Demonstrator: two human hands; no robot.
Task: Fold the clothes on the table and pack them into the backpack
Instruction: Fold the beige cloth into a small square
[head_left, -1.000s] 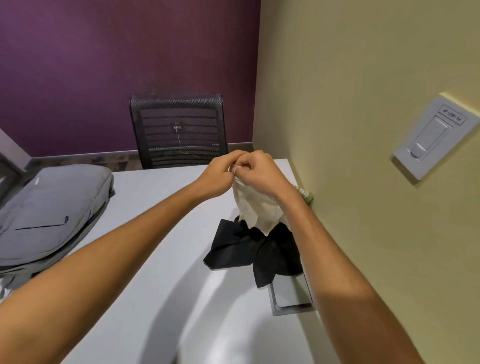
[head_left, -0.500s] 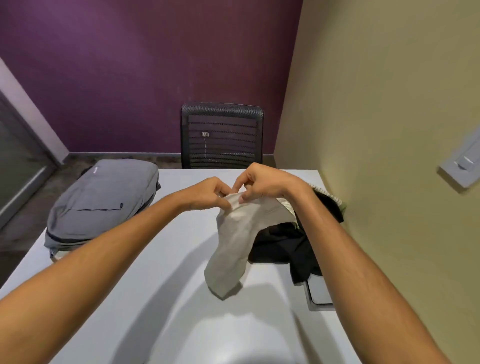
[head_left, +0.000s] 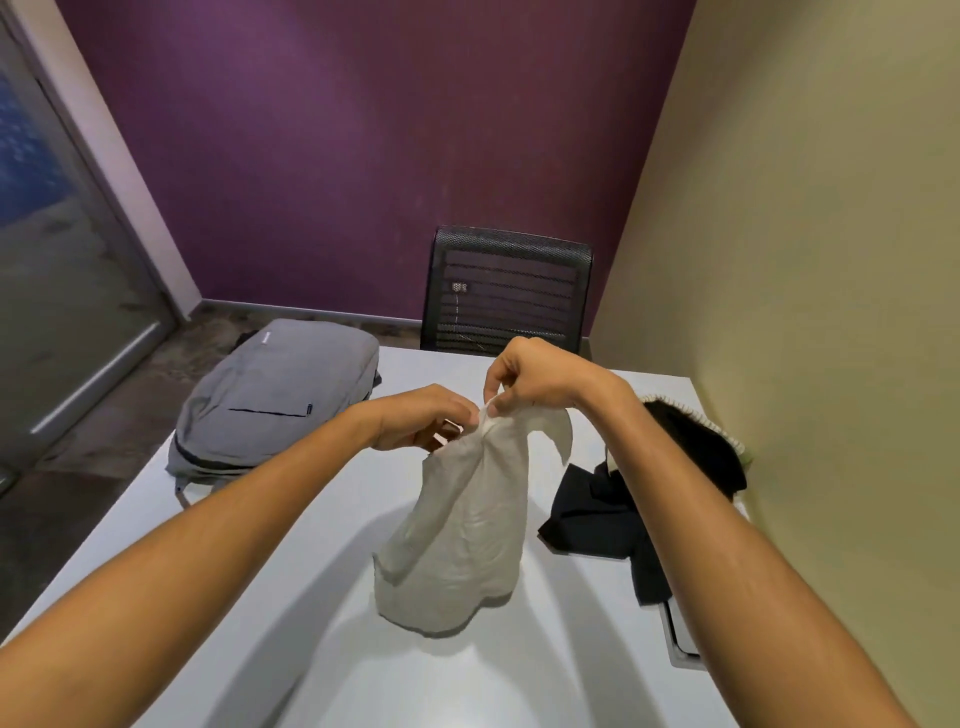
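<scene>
Both hands meet above the middle of the bench, and together they make the grip on a pale beige garment. The right hand pinches the top edge of the cloth between thumb and fingertips, its other fingers curled above. The left hand, just beside and slightly lower, has its fingers curled at the same gathered edge and appears to pinch it too, though the contact is partly hidden by its own fingers. From the grip the garment hangs down in a loose cone, and its lower hem rests bunched on the bench below the hands. A flap of the same cloth sticks out to the right of the grip, under the right wrist.

To the right of the grip, partly behind the right forearm, a heap of black clothes lies crumpled on the bench, with a knitted pale edge at its far side near the wall.

To the left of the grip and further away, a grey backpack lies flat at the bench's far left corner. Its zips look closed from here, so nothing inside it can be seen.

Beyond the grip, a black mesh chair stands at the far edge of the bench against a purple wall.
</scene>
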